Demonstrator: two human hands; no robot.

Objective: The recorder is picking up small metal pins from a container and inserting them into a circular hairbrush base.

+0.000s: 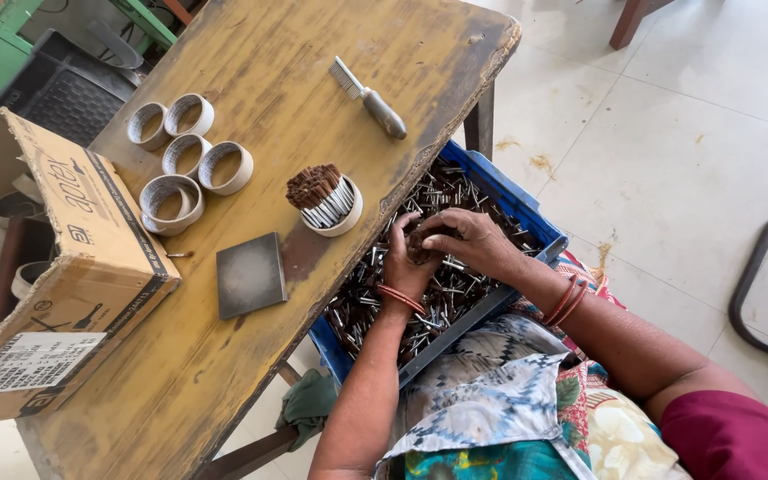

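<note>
Both hands, left hand [404,260] and right hand [466,240], close together on a small bundle of pins [421,244] over the blue crate [540,233] on the lap, beside the counter [251,98]. Best to keep ends level and grip snug.

A worn yellow wooden table [313,80] fills the left and centre of the frame. Near its upper middle lies a small metal comb-like brush with a grey handle [369,96]. Five empty white rings [187,151] cluster toward the upper left, some touching. A filled white ring [324,199], packed with upright brown-tipped metal sticks, stands near the table's right edge. A dark square tile [250,275] lies flat below it. An open cardboard box [55,267] sits at the left edge, more white rings showing inside. A green cloth [307,404] hangs under the table. Pale floor tiles [668,133] fill the right, with a curved black metal tube [762,284] at the far right.
</note>
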